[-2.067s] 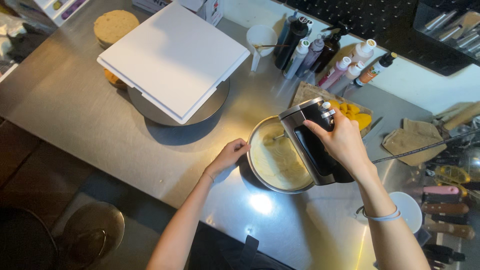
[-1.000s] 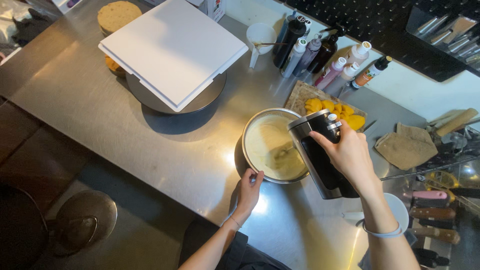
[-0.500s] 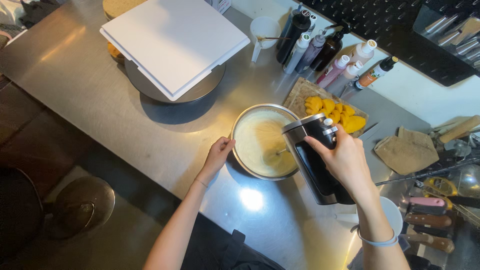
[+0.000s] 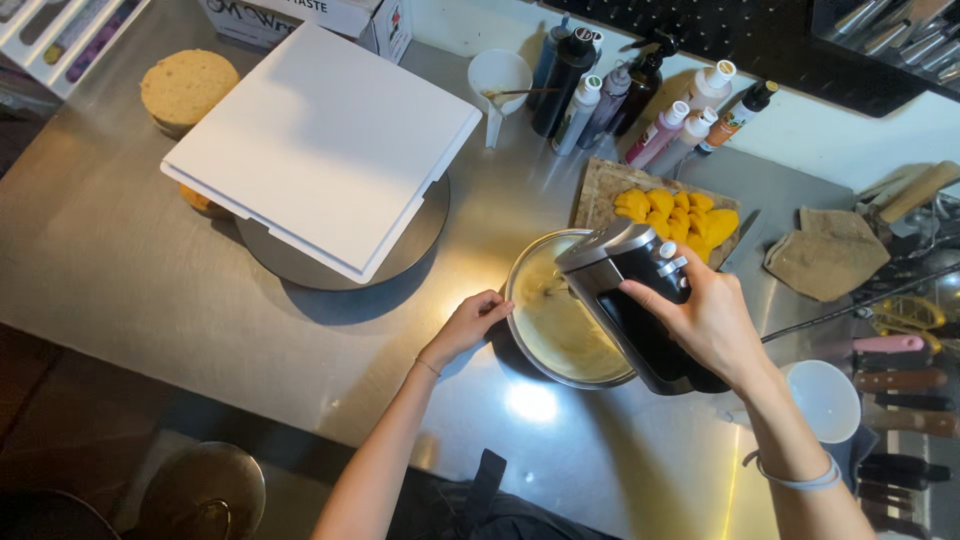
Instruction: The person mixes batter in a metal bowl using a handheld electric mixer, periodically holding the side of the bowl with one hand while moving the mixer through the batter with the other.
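My right hand [image 4: 712, 322] grips the handle of a black and silver hand mixer [image 4: 628, 290] held over a round metal bowl [image 4: 522, 335] of pale cream. The beaters are down in the cream, mostly hidden by the mixer body. My left hand [image 4: 468, 324] rests against the bowl's left rim, fingers curled on its outer wall. The bowl stands on a steel worktop [image 4: 120, 270].
A white square board [image 4: 320, 140] lies on a turntable [image 4: 410, 240] at upper left, a sponge round [image 4: 187, 88] behind it. Sliced yellow fruit [image 4: 675, 215] sits on a wooden board; several bottles [image 4: 640, 100], a white jug [image 4: 497, 80], a white cup [image 4: 825, 400] and knives [image 4: 900, 385] stand around.
My left hand left the bowl, dropped toward the table edge, then returned to the bowl's left rim. The mixer stayed over the bowl in my right hand.
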